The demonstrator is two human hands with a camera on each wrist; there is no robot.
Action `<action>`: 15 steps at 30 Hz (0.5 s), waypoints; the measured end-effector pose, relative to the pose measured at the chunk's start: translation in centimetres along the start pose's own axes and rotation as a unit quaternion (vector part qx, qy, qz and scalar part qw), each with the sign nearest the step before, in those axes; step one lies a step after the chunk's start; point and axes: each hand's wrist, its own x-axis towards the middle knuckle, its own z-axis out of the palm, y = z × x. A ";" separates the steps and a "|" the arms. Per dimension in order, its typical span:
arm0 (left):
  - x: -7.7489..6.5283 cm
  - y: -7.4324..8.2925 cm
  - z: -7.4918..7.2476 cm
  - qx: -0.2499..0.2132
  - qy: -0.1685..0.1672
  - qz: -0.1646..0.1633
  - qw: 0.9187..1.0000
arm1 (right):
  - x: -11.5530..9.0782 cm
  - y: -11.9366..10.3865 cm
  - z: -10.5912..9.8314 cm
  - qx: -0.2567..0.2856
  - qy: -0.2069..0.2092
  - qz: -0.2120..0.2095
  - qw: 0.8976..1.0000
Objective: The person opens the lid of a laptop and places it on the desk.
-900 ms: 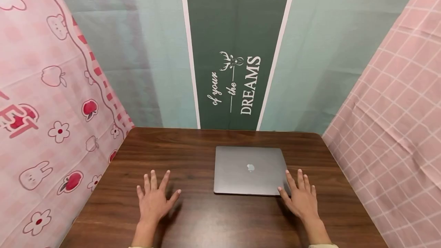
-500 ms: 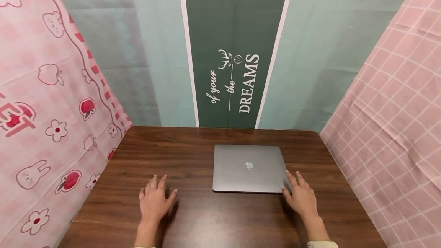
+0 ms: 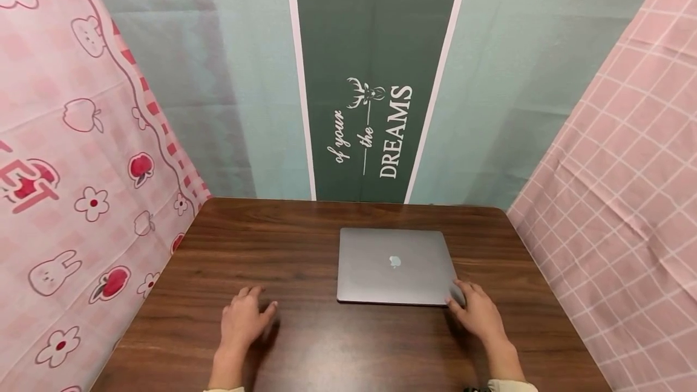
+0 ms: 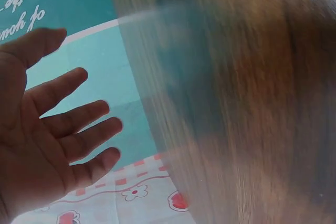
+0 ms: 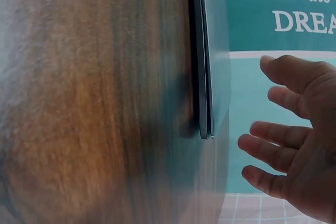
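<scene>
A closed grey laptop [image 3: 394,277] with an apple logo on its lid lies on the wooden table [image 3: 272,241], right of the middle. Over its front right corner hovers my right hand [image 3: 481,316], thumb and fingers slightly bent. The right wrist view shows the thin edge of the laptop [image 5: 218,61] and a gap between it and the right hand [image 5: 310,135]. Well to the left of the laptop, my left hand [image 3: 242,319] hangs above the table with loosely bent fingers. Nothing is in the left hand [image 4: 47,140] in the left wrist view.
A green curtain [image 3: 370,35] with white lettering hangs behind the table's back edge. Pink patterned cloth [image 3: 98,156] lines the left side, and pink checked cloth [image 3: 615,174] lines the right.
The fingers of both hands, spread and straight before, have bent downward and drawn in. My right hand has shifted slightly back toward me beside the laptop's corner. The laptop has stayed put.
</scene>
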 end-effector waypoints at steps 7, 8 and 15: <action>0.2 0.4 0.2 -0.060 -0.031 0.000 0.998 | 0.3 0.3 0.0 0.039 -0.023 0.005 0.999; 0.3 0.5 0.3 -0.069 -0.031 0.000 0.997 | 0.4 0.4 0.1 0.046 -0.024 0.006 0.999; 1.0 0.9 1.4 -0.136 -0.018 0.013 0.990 | 0.6 1.1 0.5 0.097 -0.009 0.023 0.995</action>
